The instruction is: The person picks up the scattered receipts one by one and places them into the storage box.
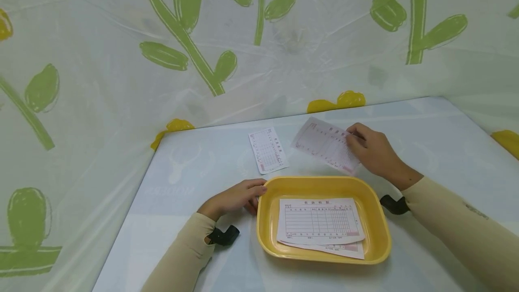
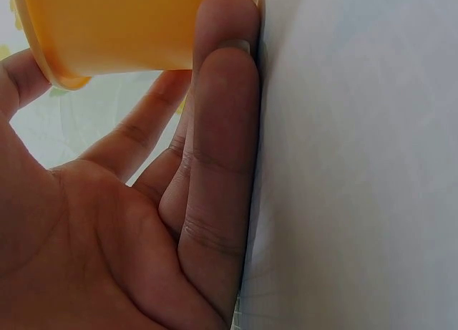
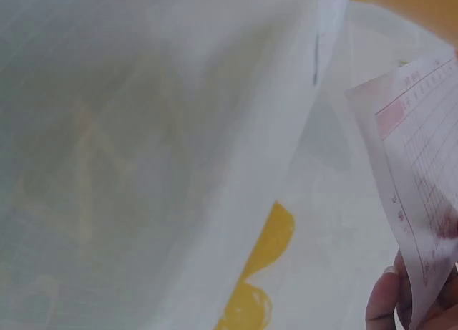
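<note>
My right hand [image 1: 373, 150] pinches a printed receipt slip [image 1: 324, 143] by its right side, raised behind the yellow plastic tray [image 1: 262, 233]. In the right wrist view, the slip [image 3: 418, 172] hangs slightly bent, with fingertips [image 3: 384, 301] at its lower edge. My left hand [image 1: 237, 197] holds the tray's left side. The left wrist view has a thumb at the rim and the other fingers [image 2: 225, 129] low against the outer wall, along the tabletop. Inside the tray lie receipt slips [image 1: 320, 222], one overlapping another.
Another receipt slip [image 1: 268, 150] lies on the pale table [image 1: 182, 220], behind the tray and left of the raised slip. A white curtain [image 1: 101, 57] with green plants and yellow flowers hangs along the table's back edge. Black straps with small mounts sit on both wrists.
</note>
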`<state>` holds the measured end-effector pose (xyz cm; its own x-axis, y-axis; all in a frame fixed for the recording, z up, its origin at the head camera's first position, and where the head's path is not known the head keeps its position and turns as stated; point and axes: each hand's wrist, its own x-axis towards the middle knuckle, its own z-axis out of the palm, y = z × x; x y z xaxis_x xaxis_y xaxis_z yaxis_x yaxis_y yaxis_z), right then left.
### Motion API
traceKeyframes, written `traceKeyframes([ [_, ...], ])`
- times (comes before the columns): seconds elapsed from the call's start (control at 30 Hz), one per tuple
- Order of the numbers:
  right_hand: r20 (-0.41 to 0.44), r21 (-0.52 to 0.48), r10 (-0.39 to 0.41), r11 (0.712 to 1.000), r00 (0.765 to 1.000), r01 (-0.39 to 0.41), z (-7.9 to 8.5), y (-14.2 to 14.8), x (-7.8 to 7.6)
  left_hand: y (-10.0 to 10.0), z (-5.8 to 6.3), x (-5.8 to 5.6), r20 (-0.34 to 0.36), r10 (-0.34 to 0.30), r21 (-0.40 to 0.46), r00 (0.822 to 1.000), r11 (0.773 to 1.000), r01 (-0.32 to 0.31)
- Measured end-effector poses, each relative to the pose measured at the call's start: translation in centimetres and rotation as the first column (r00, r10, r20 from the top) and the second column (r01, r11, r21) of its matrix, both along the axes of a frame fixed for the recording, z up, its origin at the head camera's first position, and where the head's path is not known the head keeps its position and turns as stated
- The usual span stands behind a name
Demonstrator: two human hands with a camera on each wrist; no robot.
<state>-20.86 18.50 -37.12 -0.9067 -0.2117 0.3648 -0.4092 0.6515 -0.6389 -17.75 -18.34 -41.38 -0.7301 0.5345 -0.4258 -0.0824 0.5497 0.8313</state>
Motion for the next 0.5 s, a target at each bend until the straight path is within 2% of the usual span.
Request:
traceKeyframes([
  [0.17, -0.037, -0.039, -0.004, 0.999, 0.999, 0.003, 0.8, 0.0, 0.7, 0.1, 0.1, 0.0, -0.006, -0.006, -0.003, 1.000, 1.000, 0.005],
  [0.5, -0.015, -0.118, -0.013, 0.993, 1.000, 0.011, 1.7, -0.1, 2.4, 0.0, 0.2, 0.1, -0.005, -0.003, -0.002, 1.000, 1.000, 0.003],
])
